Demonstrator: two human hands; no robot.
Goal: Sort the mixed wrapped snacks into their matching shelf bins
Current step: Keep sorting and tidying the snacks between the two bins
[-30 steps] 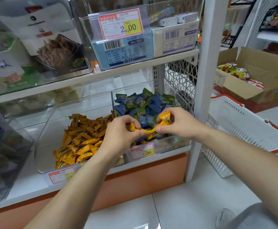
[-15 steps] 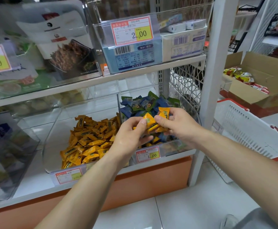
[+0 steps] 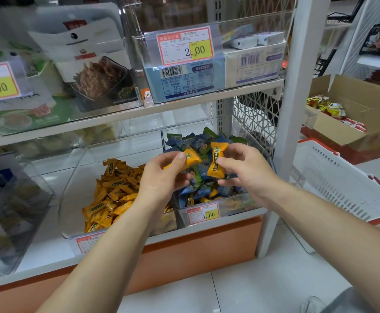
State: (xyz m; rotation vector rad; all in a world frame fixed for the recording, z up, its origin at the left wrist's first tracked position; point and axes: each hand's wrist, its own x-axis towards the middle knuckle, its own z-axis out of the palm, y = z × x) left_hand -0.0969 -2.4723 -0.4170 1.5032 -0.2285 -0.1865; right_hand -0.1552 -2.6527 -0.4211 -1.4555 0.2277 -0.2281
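My left hand [image 3: 162,177] grips an orange wrapped candy [image 3: 191,158] between thumb and fingers. My right hand [image 3: 243,170] pinches a second orange candy [image 3: 216,162], held upright. Both hands hover in front of the right clear bin [image 3: 243,205], which holds blue and green wrapped snacks [image 3: 195,143] with a few orange ones mixed in low down. To the left, another clear bin [image 3: 71,199] holds a heap of orange candies [image 3: 114,193].
Price tags hang on both bin fronts. The shelf above carries boxed goods and a 2.00 label [image 3: 185,46]. A white upright post [image 3: 290,105] stands right of the bins. A white basket [image 3: 342,188] and an open cardboard box [image 3: 361,116] sit at the right.
The two hands have drawn apart and lifted slightly. Each now holds its own orange candy; earlier the candies were bunched together between the hands.
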